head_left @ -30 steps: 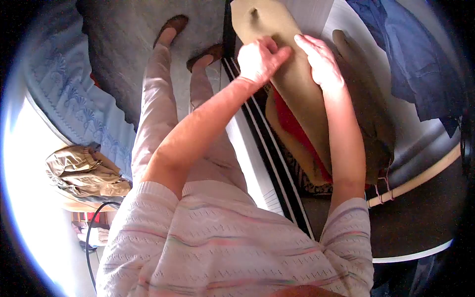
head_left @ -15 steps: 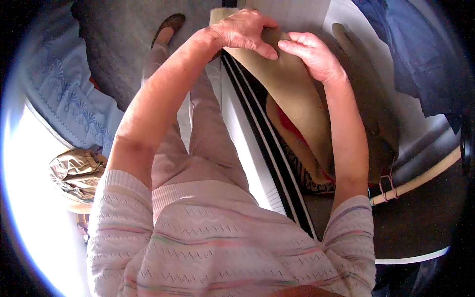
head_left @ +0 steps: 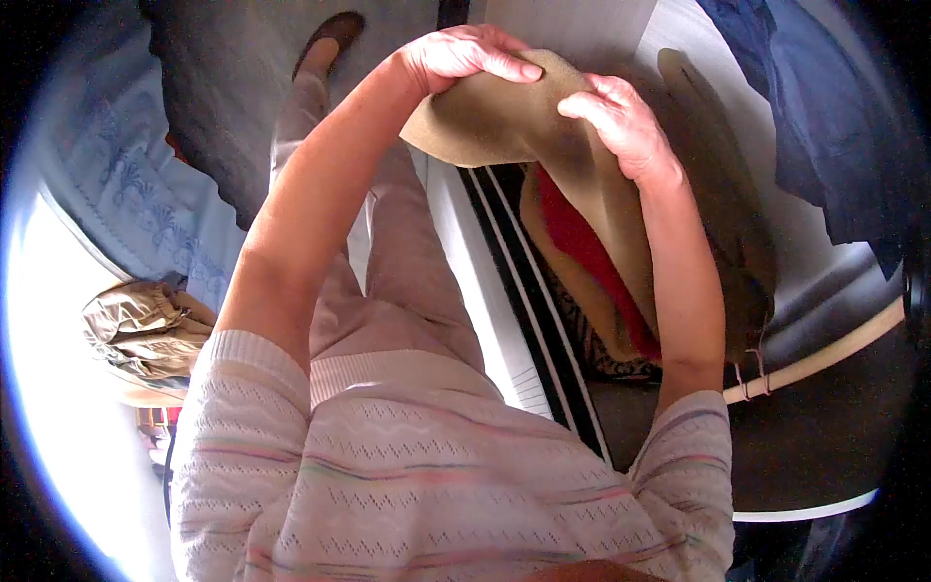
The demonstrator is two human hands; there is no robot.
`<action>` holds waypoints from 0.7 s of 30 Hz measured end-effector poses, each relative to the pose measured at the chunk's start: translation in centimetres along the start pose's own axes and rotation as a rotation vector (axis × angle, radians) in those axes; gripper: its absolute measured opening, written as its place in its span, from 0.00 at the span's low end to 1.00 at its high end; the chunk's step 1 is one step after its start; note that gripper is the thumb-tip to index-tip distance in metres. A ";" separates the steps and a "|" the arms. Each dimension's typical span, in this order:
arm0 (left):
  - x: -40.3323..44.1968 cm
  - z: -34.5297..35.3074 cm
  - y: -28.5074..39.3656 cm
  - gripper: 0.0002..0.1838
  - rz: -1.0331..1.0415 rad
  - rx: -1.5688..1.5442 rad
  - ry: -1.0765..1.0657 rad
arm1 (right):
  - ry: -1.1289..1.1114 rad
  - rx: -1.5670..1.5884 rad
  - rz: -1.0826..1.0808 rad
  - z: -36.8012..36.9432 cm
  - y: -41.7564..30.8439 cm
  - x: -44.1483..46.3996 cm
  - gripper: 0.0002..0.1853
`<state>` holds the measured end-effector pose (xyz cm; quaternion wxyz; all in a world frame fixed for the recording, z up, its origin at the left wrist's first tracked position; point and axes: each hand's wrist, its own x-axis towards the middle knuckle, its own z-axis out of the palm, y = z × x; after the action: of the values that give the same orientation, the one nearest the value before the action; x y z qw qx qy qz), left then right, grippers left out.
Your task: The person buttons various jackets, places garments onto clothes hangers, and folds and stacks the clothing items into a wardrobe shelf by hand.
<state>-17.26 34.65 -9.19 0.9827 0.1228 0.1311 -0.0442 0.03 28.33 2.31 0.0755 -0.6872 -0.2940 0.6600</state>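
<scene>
A tan piece of thick cloth (head_left: pixel 504 121) spans both hands; it looks like part of a coat, and its lower end bends out to the left. My left hand (head_left: pixel 475 56) grips its upper edge, thumb on top and the fingers partly hidden behind. On the other side, my right hand (head_left: pixel 621 121) is closed on the same cloth, thumb near the fold. Below the hands the tan cloth runs down beside a red fabric (head_left: pixel 582 247) and a patterned dark one (head_left: pixel 582 335). A darker brown part of the garment (head_left: pixel 727 213) lies right of my right forearm.
Dark blue clothing (head_left: pixel 815 126) hangs at the upper right. A curved wooden rod (head_left: pixel 824 359) with thin hooks is at the right. Black-and-white striped edging (head_left: pixel 533 301) runs diagonally beside my legs. At the left are crumpled khaki cloth (head_left: pixel 145 325) and light-blue embroidered fabric (head_left: pixel 126 184).
My left hand has gone from a fist on the cloth to gripping its upper edge farther left. The cloth's end has been folded over toward the left and down. My right hand has closed on it.
</scene>
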 end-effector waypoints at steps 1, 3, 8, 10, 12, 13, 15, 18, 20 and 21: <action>0.1 0.0 -0.1 0.21 0.003 -0.027 -0.023 | -0.018 -0.044 -0.016 -0.2 0.3 0.1 0.15; 0.1 0.1 -0.3 0.21 0.013 -0.038 -0.028 | -0.045 0.045 -0.054 -0.1 0.7 0.0 0.13; 0.3 0.1 -0.8 0.20 0.032 -0.029 -0.019 | 0.038 0.108 -0.046 1.0 -0.7 -0.6 0.10; 0.4 0.1 -0.6 0.20 0.021 -0.009 -0.021 | 0.044 0.076 -0.070 0.9 0.0 -0.3 0.10; 0.4 0.4 -0.4 0.20 0.017 -0.031 -0.033 | 0.014 0.037 -0.060 0.5 0.5 -0.3 0.10; 0.4 0.5 -0.3 0.20 0.016 -0.042 -0.039 | -0.001 0.017 -0.056 0.3 0.7 -0.4 0.10; 0.4 0.8 -0.1 0.20 0.008 -0.037 -0.015 | 0.006 0.068 -0.046 0.4 0.8 -0.6 0.11; 0.8 0.5 -0.2 0.21 0.006 -0.038 -0.029 | 0.019 0.141 -0.029 0.6 -0.3 -1.3 0.12; 1.1 0.2 -0.2 0.21 0.007 -0.004 -0.037 | 0.046 0.134 -0.025 0.8 -0.8 -1.4 0.12; 1.2 0.1 -0.1 0.21 0.008 0.035 -0.031 | 0.069 0.102 -0.029 0.9 -0.8 -1.3 0.13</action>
<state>-16.10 34.44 -9.39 0.9825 0.1399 0.1144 -0.0444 -1.02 28.06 3.74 0.1300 -0.7006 -0.2671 0.6488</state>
